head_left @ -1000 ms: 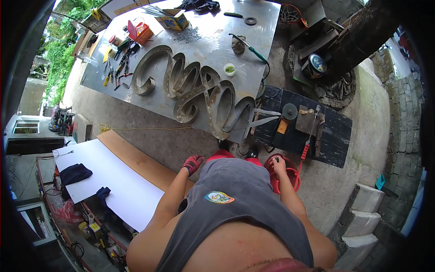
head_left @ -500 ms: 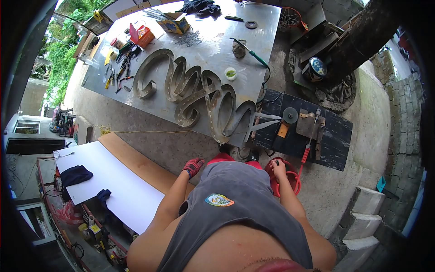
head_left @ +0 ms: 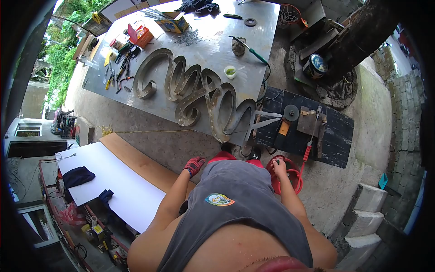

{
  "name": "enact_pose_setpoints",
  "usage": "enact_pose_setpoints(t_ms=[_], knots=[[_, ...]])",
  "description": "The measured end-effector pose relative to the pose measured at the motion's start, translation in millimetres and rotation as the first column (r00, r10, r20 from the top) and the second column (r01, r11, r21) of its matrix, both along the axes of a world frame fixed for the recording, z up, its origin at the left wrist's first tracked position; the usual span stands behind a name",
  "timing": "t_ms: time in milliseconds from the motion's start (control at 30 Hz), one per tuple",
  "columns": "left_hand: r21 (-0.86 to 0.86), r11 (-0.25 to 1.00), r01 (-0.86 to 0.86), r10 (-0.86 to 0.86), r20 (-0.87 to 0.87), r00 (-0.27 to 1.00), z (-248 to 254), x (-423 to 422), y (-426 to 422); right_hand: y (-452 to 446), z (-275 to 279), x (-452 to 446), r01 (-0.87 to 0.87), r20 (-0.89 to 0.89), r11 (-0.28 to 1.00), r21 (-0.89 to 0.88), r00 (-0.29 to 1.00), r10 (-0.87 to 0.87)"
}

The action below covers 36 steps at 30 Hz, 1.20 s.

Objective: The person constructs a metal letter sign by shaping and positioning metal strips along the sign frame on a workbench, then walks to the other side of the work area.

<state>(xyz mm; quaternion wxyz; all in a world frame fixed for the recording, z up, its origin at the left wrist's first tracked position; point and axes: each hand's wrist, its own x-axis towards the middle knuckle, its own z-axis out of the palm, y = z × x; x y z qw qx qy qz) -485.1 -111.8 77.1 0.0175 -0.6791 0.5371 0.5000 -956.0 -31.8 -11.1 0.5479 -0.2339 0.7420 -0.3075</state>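
My left hand [head_left: 194,166], in a red and dark patterned glove, hangs beside my thigh near the brown board [head_left: 136,161]; whether its fingers grip anything is too small to tell. Bare, my right hand [head_left: 278,167] is closed on a small dark object [head_left: 277,161] that I cannot make out, above a red machine [head_left: 297,177] on the floor. In front of me, curved metal lettering [head_left: 195,97] lies on the metal table [head_left: 158,109]. A green-handled tool [head_left: 257,56] rests by a stone [head_left: 238,46], near a white cup [head_left: 230,72].
Right of the table, a black bench [head_left: 337,143] holds a grinder [head_left: 291,113] and a red-handled tool [head_left: 307,152]. Pliers [head_left: 123,70] and a red box [head_left: 144,37] lie at the table's left. A white sheet [head_left: 122,195] is lower left; concrete steps [head_left: 366,220] are lower right.
The view has shifted slightly. Both hands stay in nearly the same places beside my body, and nothing on the table has visibly moved.
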Motion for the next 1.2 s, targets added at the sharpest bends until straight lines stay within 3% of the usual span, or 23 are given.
enact_pose_setpoints(t_ms=[333, 800, 1000, 1133, 1200], knots=[[0.079, 0.996, -0.03, 0.031, -0.011, 0.999, 10.1, -8.0, -4.8, -3.8, 7.6, -0.7, -0.015, 0.013, 0.999, 0.043, 1.0, 0.014], [-0.037, 0.998, 0.047, -0.046, 0.038, 0.998, 4.0, -7.3, -2.3, -5.7, 0.8, -2.8, -0.004, 0.035, 1.0, 0.019, 0.999, 0.004], [0.046, 0.999, -0.001, 0.0, 0.004, 1.0, 20.4, -12.8, -5.1, -5.8, 5.3, -1.7, -0.001, 0.04, 1.0, 0.02, 0.999, 0.0], [0.051, 0.999, -0.002, 0.001, 0.027, 1.0, 3.8, -5.3, -2.7, -4.3, 5.7, -3.5, -0.037, 0.011, 0.999, 0.027, 0.999, 0.037], [-0.034, 0.999, 0.03, -0.031, -0.007, 1.0, 4.7, -5.0, -2.9, -2.2, 0.6, -3.4, -0.033, 0.018, 0.999, -0.006, 0.999, 0.033]])
